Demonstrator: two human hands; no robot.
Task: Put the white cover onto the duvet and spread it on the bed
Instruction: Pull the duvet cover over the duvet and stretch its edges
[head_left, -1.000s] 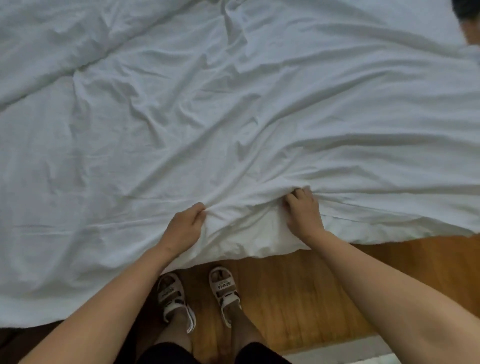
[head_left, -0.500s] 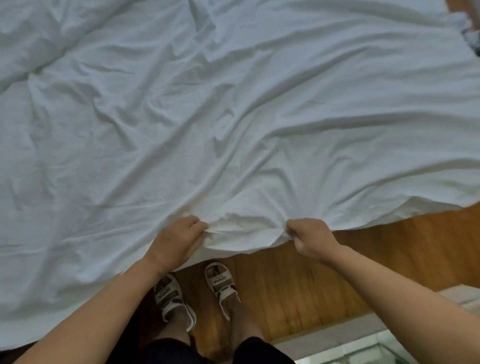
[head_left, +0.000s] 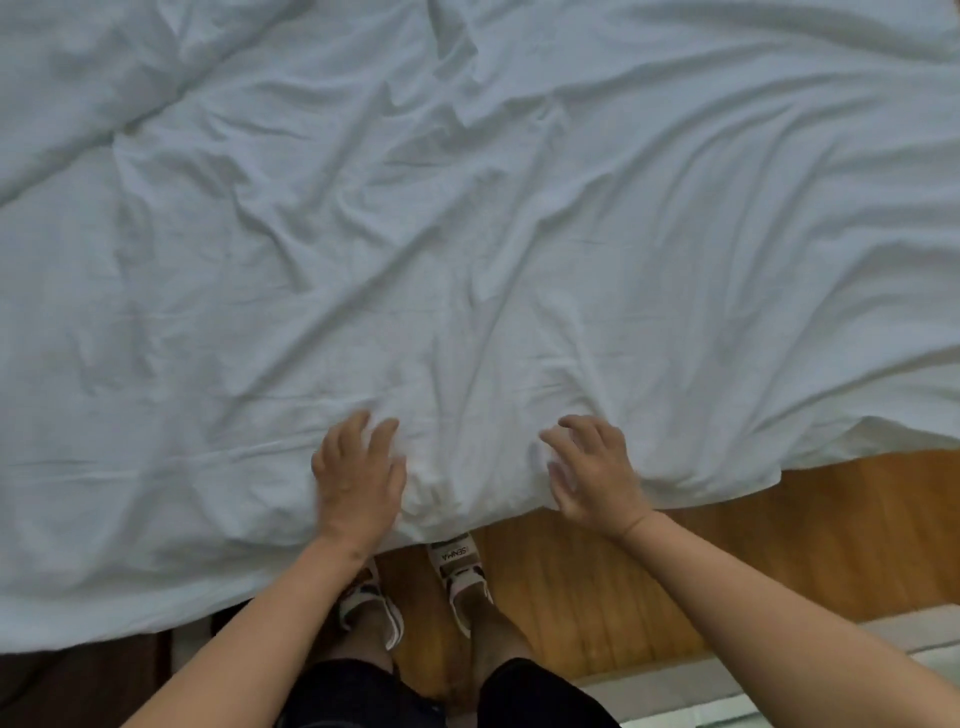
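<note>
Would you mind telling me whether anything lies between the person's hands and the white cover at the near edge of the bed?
Nothing visible does. The left hand and right hand are both open right at the white cover, near its edge, with only bare cloth around them.

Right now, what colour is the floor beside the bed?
Warm orange-brown wooden floor, seen best in the head view.

Bare forearms, no sleeves. Left hand (head_left: 358, 480) & right hand (head_left: 592, 475) w/o rings or watch. Dark shorts (head_left: 540, 696). White strap sandals (head_left: 460, 571), dark trim, "SENMA" printed on strap.
</note>
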